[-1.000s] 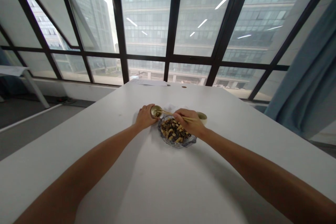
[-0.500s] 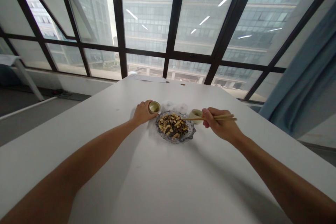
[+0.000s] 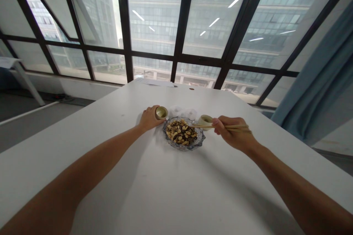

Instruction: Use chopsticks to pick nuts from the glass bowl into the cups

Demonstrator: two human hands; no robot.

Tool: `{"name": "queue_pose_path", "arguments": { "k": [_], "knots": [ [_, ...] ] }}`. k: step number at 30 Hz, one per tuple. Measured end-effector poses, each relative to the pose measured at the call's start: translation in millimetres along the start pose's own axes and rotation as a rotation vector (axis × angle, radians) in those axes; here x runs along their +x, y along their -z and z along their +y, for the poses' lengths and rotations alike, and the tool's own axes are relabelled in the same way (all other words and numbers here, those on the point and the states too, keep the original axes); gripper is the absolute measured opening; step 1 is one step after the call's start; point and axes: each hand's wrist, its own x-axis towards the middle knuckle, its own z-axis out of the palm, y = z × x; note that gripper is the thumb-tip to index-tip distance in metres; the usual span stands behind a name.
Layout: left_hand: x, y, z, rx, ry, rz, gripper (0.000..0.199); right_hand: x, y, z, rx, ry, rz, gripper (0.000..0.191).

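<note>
My left hand (image 3: 149,118) is wrapped round a small pale cup (image 3: 161,112), its mouth tipped toward me, at the far left rim of a clear glass dish (image 3: 199,142). The dish holds a mix of peanuts (image 3: 180,140) and dark striped seeds. In my right hand (image 3: 234,132) is a pair of wooden chopsticks (image 3: 202,126), pointing left with their tips over the right side of the dish. Behind them stands a second pale cup (image 3: 205,120), close to the dish's right edge. I cannot make out anything between the chopstick tips.
Whitish, see-through crumpled-looking items (image 3: 183,111) lie just behind the dish. A sheet of paper (image 3: 156,82) and a small brown round object (image 3: 191,89) rest at the far end of the white table (image 3: 176,191). Windows stand beyond, with a blue curtain (image 3: 311,88) on the right.
The chopsticks have shifted slightly, their tips closer together, and my right hand has turned a little. Some peanuts and seeds lie differently. My left hand still holds its cup in place.
</note>
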Motion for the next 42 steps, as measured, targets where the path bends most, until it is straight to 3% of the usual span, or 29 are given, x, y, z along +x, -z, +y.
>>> {"name": "queue_pose_path", "arguments": {
  "k": [7,12,16,22,27,36,39,42],
  "knots": [
    [-0.1,0.3,0.6,-0.02,0.014,0.001,0.073,-0.4,-13.3,3.6,-0.047,0.067,-0.09,0.054],
    [-1.0,1.4,1.2,-0.016,0.018,0.003,0.072,-2.1,-7.7,2.0,0.029,0.012,-0.038,0.053],
    [-2.0,1.6,1.2,-0.029,0.017,0.01,0.071,-9.8,-5.6,5.9,0.223,-0.133,0.076,0.054],
    [-0.4,-1.3,-0.9,-0.027,0.024,0.008,0.075,-39.8,-24.8,21.8,0.691,-0.42,0.344,0.051],
    [-0.2,-1.5,-0.2,-0.023,0.042,0.007,0.074,-60.6,-41.1,36.4,0.855,-0.515,0.419,0.052],
    [0.3,-3.5,-2.2,-0.046,0.034,0.019,0.074,-69.2,-51.9,32.6,0.797,-0.467,0.465,0.049],
    [0.7,-4.8,-3.0,-0.056,0.036,0.02,0.075,-75.4,-47.6,27.6,0.556,-0.324,0.409,0.047],
    [0.3,-5.2,-3.3,-0.059,0.042,0.018,0.074,-82.0,-42.3,26.9,0.228,-0.076,0.29,0.048]
  ]
}}
